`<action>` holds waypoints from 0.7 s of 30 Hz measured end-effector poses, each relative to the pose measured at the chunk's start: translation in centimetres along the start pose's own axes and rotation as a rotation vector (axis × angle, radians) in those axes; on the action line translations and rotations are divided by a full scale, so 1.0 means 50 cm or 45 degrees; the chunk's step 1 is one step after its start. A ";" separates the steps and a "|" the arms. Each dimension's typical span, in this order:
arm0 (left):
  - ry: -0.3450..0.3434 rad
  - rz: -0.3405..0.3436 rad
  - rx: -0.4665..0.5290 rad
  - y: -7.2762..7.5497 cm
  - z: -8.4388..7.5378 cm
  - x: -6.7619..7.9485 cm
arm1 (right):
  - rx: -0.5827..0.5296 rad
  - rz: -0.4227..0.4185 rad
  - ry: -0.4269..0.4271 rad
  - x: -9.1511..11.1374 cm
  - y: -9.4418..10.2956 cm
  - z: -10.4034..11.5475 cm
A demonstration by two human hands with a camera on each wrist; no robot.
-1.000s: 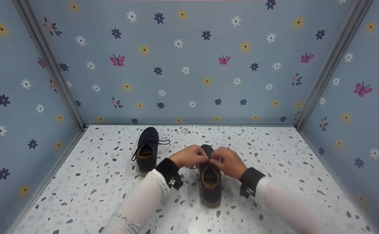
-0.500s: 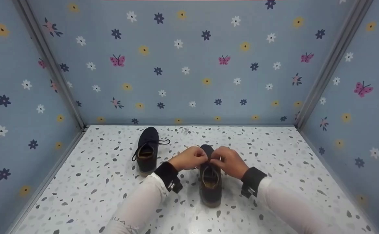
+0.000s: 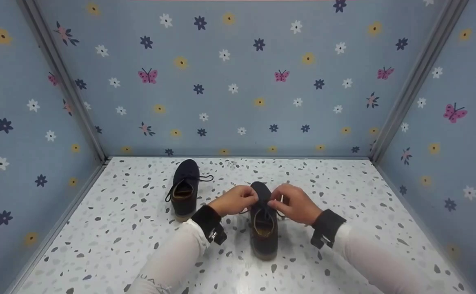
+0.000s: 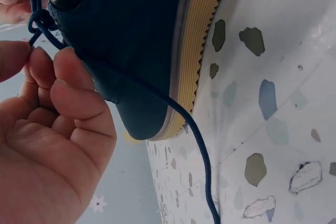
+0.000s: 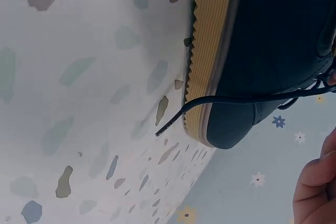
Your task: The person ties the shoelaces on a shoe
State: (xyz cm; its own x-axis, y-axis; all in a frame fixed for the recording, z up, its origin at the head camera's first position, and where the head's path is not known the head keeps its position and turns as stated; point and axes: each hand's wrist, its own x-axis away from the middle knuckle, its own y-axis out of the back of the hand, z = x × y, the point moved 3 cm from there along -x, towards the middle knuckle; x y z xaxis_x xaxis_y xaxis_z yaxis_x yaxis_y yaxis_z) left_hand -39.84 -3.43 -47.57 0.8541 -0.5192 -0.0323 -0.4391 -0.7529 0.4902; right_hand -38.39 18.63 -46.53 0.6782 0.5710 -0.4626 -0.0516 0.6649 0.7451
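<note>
A dark shoe (image 3: 265, 246) stands on the speckled surface, toe pointing away, between both hands. My left hand (image 3: 236, 199) is at the lacing from the left, thumb and fingertips pinching the dark blue shoelace (image 4: 185, 115) just below a bow knot (image 4: 43, 21). From the right, my right hand (image 3: 297, 204) pinches the lace over the front of the shoe with thumb and forefinger. One lace end (image 5: 173, 121) hangs down past the ribbed tan sole (image 5: 209, 40) in the right wrist view; most of that hand lies outside this view.
To the left, a matching dark shoe (image 3: 185, 192) stands with loose laces spread to its sides. Blue flowered panels (image 3: 238, 94) enclose the white speckled surface (image 3: 140, 253) at the back and both sides.
Both hands have drawn apart a little, the right one moving right and the left one slightly left. More lacing shows between them, and a lace now shows right of the shoe.
</note>
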 end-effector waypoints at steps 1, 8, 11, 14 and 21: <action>-0.002 -0.002 0.001 0.000 0.000 0.000 | 0.000 0.014 0.017 0.001 0.001 0.002; 0.000 -0.017 -0.008 -0.001 -0.001 0.003 | 0.038 0.089 0.148 0.005 -0.006 0.016; -0.005 -0.032 -0.028 -0.002 0.001 0.003 | 0.066 0.112 0.176 0.004 -0.013 0.020; -0.017 -0.045 -0.037 -0.004 0.001 0.004 | 0.117 0.114 0.210 0.002 -0.018 0.025; -0.003 -0.055 -0.008 -0.004 0.002 0.003 | 0.160 0.098 0.240 -0.004 -0.016 0.025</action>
State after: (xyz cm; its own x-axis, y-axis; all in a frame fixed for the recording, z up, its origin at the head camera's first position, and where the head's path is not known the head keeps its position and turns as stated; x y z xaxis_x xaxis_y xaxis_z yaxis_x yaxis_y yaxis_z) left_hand -39.65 -3.40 -47.75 0.8717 -0.4869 -0.0553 -0.4000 -0.7721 0.4938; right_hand -37.58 17.36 -46.45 0.5266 0.7050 -0.4751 0.0018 0.5579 0.8299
